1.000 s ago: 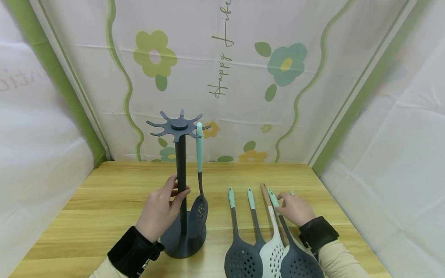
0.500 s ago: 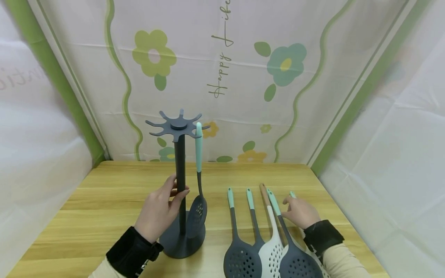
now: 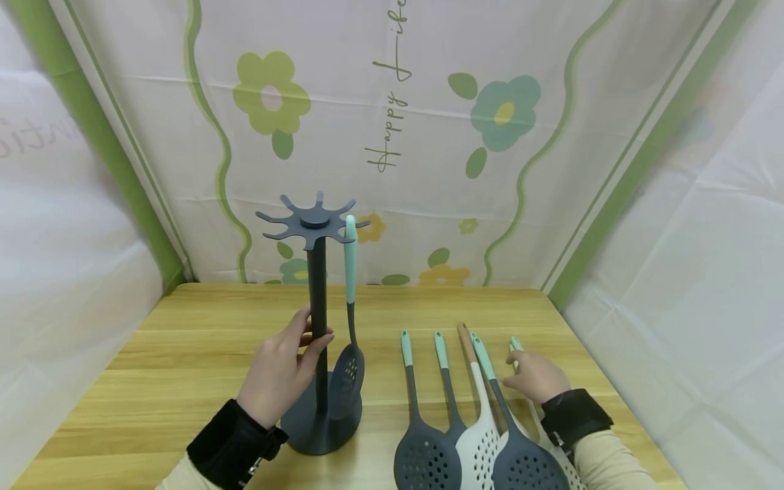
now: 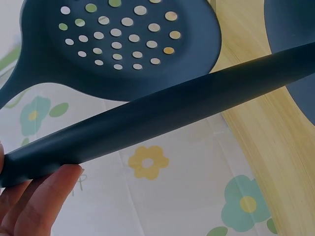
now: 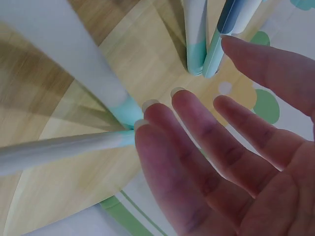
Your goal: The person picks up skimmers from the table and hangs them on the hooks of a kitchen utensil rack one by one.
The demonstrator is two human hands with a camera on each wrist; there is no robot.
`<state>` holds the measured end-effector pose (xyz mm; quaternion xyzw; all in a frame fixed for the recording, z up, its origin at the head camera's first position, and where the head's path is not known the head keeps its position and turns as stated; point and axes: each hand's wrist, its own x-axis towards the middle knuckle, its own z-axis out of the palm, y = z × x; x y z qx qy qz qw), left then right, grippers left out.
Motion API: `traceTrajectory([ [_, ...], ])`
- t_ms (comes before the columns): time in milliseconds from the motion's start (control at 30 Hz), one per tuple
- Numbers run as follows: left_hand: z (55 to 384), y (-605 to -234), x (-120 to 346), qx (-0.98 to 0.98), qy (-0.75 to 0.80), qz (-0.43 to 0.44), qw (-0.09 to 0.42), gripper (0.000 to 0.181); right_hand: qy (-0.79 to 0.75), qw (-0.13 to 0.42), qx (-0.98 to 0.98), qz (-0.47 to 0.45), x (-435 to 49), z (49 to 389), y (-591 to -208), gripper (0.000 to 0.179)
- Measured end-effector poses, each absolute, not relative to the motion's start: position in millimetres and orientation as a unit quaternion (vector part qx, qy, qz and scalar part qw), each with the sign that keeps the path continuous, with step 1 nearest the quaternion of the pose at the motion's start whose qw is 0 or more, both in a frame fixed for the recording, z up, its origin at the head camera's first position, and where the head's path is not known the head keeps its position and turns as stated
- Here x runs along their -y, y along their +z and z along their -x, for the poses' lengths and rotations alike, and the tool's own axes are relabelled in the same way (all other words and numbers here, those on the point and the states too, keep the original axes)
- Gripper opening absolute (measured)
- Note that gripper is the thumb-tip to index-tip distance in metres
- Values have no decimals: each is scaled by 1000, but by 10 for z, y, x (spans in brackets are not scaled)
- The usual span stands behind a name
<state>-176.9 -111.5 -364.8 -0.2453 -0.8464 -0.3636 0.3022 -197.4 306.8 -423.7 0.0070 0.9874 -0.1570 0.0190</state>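
"Fingers of the left hand (image 3: 275, 373) pinch the pole of one black stand (image 3: 318, 292); those of the right hand (image 3: 537, 376) are spread apart. What are the right ones near?"

"Two pale shafts (image 5: 74, 49), whose mint ends meet just beside a fingertip in the right wrist view. I can't tell whether they touch."

"And on the stand?"

"Eight arms, with one slotted spoon (image 3: 350, 269) hung by its mint handle, its dark head beside the pole over the round base."

"How many utensils lie out?"

"Right of the stand, on the tabletop (image 3: 184, 354), I count three dark ones with mint handles: a left skimmer (image 3: 427, 456), a second dark utensil (image 3: 450, 401) and a right skimmer (image 3: 528, 463). One white turner (image 3: 478, 454) has a tan handle. Then the pale pair. One more mint tip (image 3: 472, 337) peeks out beside the tan handle, so I can't settle the total."

"What's in the way?"

"Overlap. The left skimmer and white turner cover most of the second one's head, and the right skimmer partly hides a pale slotted head by the right cuff."

"Beyond that?"

"Two black wristbands (image 3: 235, 442), one per wrist, and a flowered white curtain (image 3: 392, 204) behind the tabletop."
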Motion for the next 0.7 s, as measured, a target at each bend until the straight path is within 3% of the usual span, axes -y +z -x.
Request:
traceTrajectory([
  [700,1776,-3662,1109,845,-364,245,305,34,-133,36,-990,10,-3338,1927,-4183,39],
])
